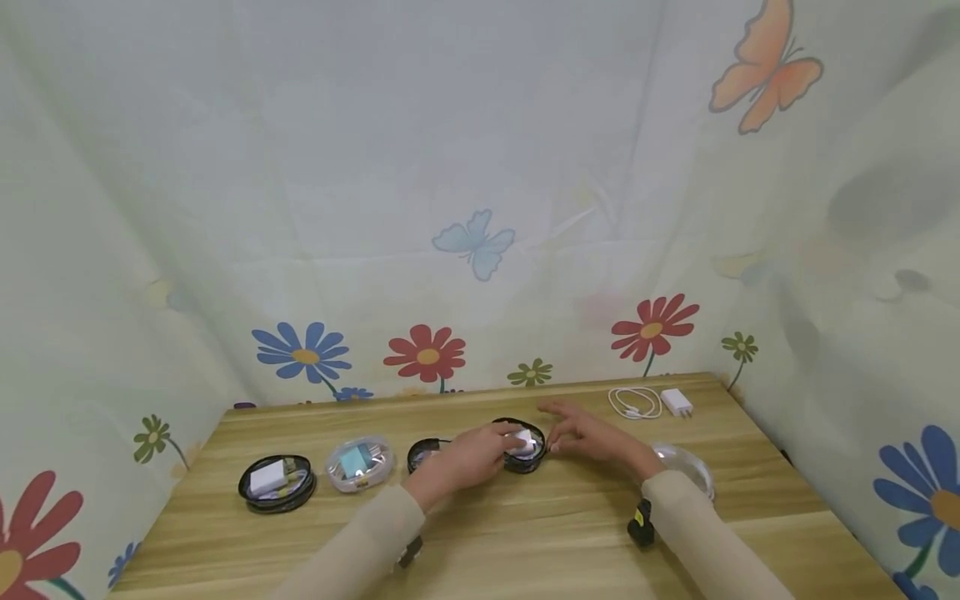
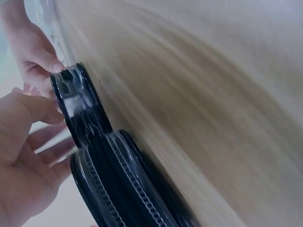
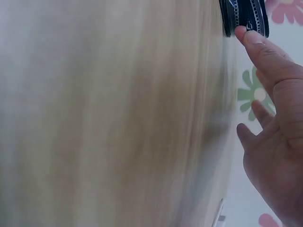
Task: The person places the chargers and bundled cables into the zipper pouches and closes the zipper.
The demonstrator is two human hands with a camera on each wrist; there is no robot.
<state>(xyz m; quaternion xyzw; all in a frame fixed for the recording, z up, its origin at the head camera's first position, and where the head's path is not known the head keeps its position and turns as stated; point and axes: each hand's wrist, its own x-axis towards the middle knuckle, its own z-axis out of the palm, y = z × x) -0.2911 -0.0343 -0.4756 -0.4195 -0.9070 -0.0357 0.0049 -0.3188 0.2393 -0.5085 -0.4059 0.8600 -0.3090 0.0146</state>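
Table [image 1: 525,533] is showing light wood grain. Two round zip cases [image 1: 276,482] [image 1: 524,447] are showing black rims; a third case [image 1: 359,462] is reading clear, holding a pale blue charger. White cable [image 1: 634,402] and white plug [image 1: 677,402] are lying at the far edge. Backdrop cloth [image 1: 480,167] is displaying red and blue flowers, orange and blue butterflies. Sleeves [image 1: 697,533] are appearing beige.

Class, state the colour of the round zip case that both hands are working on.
Black round zip case; the head view shows it best.
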